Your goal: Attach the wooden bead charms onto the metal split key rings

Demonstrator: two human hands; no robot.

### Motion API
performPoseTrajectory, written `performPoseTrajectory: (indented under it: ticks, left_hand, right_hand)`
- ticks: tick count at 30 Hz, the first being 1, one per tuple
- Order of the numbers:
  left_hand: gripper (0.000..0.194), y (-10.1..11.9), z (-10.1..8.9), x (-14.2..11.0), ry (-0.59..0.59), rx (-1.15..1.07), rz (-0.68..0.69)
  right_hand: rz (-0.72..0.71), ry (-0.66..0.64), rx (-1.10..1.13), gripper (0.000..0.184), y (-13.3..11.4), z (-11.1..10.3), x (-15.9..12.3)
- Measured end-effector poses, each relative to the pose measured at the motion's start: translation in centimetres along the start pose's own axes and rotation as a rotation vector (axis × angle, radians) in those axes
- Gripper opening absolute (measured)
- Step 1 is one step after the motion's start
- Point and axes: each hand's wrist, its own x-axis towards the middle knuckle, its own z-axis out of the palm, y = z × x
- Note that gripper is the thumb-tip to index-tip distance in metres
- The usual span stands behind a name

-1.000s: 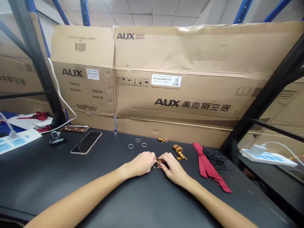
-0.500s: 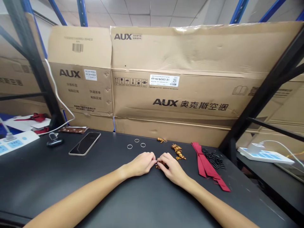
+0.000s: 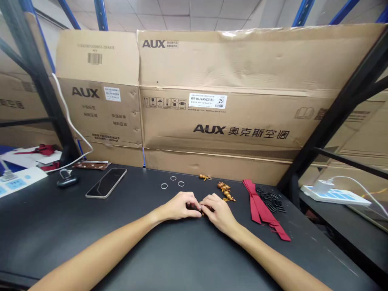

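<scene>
My left hand [image 3: 183, 205] is closed in a pinch, thumb and forefinger meeting at what looks like the edge of a small metal ring [image 3: 200, 207]. Facing it, my right hand [image 3: 220, 213] pinches a small brown beaded figure [image 3: 203, 214], mostly hidden by the fingers. The fingertips of both hands nearly touch, low over the black table [image 3: 169, 254]. Beyond my right hand lie more glossy brown beaded figures [image 3: 226, 190], and a single one [image 3: 205, 177] sits farther back. Three thin metal rings [image 3: 181, 184] lie flat beyond my left hand.
Dark red fabric strips [image 3: 265, 214] and a pile of black clips [image 3: 271, 201] lie on the right. A phone [image 3: 106, 183], a small black case [image 3: 67, 180] and a power strip [image 3: 22, 180] are on the left. A large cardboard sheet [image 3: 242, 109] stands along the back.
The thumb and forefinger of my left hand have spread into a wider arch, still meeting at the tips. My right hand has stayed nearly in place. The view has shifted slightly.
</scene>
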Motion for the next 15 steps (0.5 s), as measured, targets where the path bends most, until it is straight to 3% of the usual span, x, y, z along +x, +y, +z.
performPoseTrajectory:
  ticks: [11, 15]
  left_hand:
    - [0.022, -0.15, -0.23, 0.04, 0.031, -0.024, -0.04]
    - [0.022, -0.43, -0.18, 0.17, 0.11, -0.036, -0.072]
  right_hand:
    - [0.03, -0.011, -0.051, 0.025, 0.26, 0.1, 0.02]
    - [0.091, -0.01, -0.046, 0.023, 0.2, -0.02, -0.14]
